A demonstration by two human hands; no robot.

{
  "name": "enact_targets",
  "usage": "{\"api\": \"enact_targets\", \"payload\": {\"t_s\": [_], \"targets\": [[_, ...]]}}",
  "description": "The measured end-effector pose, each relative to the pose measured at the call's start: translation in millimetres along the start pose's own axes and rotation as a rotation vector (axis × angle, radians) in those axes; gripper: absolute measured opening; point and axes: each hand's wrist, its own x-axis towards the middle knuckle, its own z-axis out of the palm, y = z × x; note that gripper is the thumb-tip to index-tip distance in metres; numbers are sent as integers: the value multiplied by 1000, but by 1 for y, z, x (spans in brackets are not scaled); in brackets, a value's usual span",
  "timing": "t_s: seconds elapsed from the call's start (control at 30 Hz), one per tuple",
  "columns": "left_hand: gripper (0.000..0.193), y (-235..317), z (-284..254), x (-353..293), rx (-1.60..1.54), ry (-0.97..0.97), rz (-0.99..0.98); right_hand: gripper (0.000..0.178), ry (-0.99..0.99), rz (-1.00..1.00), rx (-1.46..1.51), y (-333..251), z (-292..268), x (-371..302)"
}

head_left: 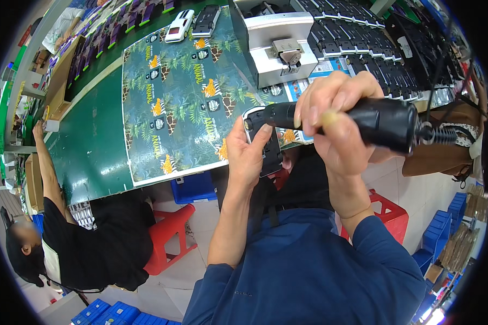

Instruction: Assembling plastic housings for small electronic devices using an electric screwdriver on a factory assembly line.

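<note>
My left hand (pixel 244 157) is closed around a toy car (pixel 272 154), turned with its black underside up and its white body edge showing. Wrapped around a black electric screwdriver (pixel 387 124), my right hand (pixel 336 116) holds the tool nearly level. The screwdriver's narrow front end reaches over the car beside my left thumb. Whether its bit touches a screw is hidden. Past my hands stands a metal screw feeder box (pixel 279 30). Two more toy cars lie at the far edge of the printed sheet: a white one (pixel 179 26) upright and a dark one (pixel 206 20) underside up.
A printed animal-pattern sheet (pixel 184 103) covers part of the green table (pixel 92 157). Rows of black car undersides (pixel 341 35) fill the far right. Another person (pixel 92 244) sits at the left. Red stools (pixel 171 238) and blue bins (pixel 436 233) stand on the floor.
</note>
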Motion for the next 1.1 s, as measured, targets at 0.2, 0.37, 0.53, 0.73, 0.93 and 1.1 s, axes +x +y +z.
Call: {"api": "enact_targets", "payload": {"t_s": [0.2,0.37,0.53,0.73,0.93,1.1], "targets": [[20,10,11,-2,-12,66,-6,26,-118,-37,-126,6,2,3],[20,9,3,0,16,6,-46,26,-103,27,-64,7,0,9],[21,12,4,1,-20,-6,-63,22,-154,31,-53,8,-4,7],[21,8,2,2,11,4,-69,20,-134,22,-46,9,-3,5],[17,4,2,3,-1,41,-44,21,-24,-1,94,9,-3,7],[21,7,-14,9,-498,114,-133,11,-33,-149,327,-15,-22,27]]}}
